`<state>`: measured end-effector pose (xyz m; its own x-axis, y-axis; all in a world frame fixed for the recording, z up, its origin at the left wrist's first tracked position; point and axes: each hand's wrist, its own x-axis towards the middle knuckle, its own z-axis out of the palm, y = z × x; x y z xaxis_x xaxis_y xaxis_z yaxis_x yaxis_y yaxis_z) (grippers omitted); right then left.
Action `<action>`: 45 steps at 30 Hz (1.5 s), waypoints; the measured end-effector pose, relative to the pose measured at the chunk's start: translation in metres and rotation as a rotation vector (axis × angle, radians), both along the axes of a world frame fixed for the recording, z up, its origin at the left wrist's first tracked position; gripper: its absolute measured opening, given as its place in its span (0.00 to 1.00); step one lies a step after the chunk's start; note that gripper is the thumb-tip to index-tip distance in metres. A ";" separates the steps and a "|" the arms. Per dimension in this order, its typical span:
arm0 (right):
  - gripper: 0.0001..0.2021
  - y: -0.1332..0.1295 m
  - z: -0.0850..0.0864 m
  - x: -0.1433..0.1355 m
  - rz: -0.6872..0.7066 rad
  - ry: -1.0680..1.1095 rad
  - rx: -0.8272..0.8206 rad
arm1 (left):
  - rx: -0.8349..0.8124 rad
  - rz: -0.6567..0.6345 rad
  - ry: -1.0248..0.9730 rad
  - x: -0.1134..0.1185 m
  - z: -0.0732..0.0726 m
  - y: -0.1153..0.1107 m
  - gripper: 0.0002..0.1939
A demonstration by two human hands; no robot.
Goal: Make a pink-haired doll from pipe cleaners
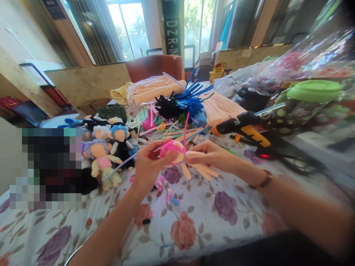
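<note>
A small pipe-cleaner doll (174, 146) with pink hair and peach limbs is held up over the table in front of me. My left hand (151, 157) is closed around the doll's head, its thumb across the near side. From the opposite side, my right hand (208, 157) pinches at the base of an upright pink pipe cleaner (185, 129) beside the head; its fingertips partly hide the contact. The doll's peach legs (203, 170) hang below the right fingers. Pink and blue scraps (172, 197) lie on the flowered tablecloth (199, 221) beneath.
Finished dolls (102, 162) crowd the left. Behind my hands are piled blue pipe cleaners (194, 98), black ones (166, 105) and a wrapped peach bundle (155, 90). A glue gun (244, 129) with its cable stands at right, near a green-lidded container (313, 90).
</note>
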<state>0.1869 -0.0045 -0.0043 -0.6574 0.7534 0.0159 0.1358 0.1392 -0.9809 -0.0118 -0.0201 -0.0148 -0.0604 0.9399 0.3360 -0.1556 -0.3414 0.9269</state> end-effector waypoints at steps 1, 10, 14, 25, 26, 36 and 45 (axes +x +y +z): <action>0.18 -0.001 0.000 -0.001 -0.002 0.009 0.000 | -0.003 -0.010 -0.003 0.000 0.000 0.000 0.17; 0.16 -0.003 0.001 -0.004 -0.033 0.071 -0.025 | 0.005 -0.023 0.044 0.002 0.005 -0.003 0.16; 0.15 -0.004 0.001 -0.005 -0.070 0.070 -0.045 | -0.014 -0.027 0.072 0.003 0.005 -0.003 0.16; 0.18 -0.003 -0.009 -0.009 -0.120 0.107 -0.039 | -0.031 -0.081 0.077 -0.002 -0.005 0.003 0.26; 0.19 -0.003 -0.010 -0.010 -0.135 0.119 -0.044 | -0.020 -0.089 0.077 -0.002 -0.006 0.003 0.28; 0.20 -0.010 -0.002 -0.013 -0.216 0.072 0.109 | -0.115 -0.130 0.064 0.004 0.001 -0.002 0.37; 0.22 -0.012 -0.006 -0.018 -0.222 0.072 0.099 | -0.225 -0.270 0.016 0.003 -0.005 -0.003 0.15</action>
<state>0.1684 -0.0163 -0.0100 -0.4704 0.8716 0.1377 0.1041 0.2098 -0.9722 -0.0086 -0.0228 -0.0199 0.2043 0.9718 0.1180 -0.1974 -0.0772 0.9773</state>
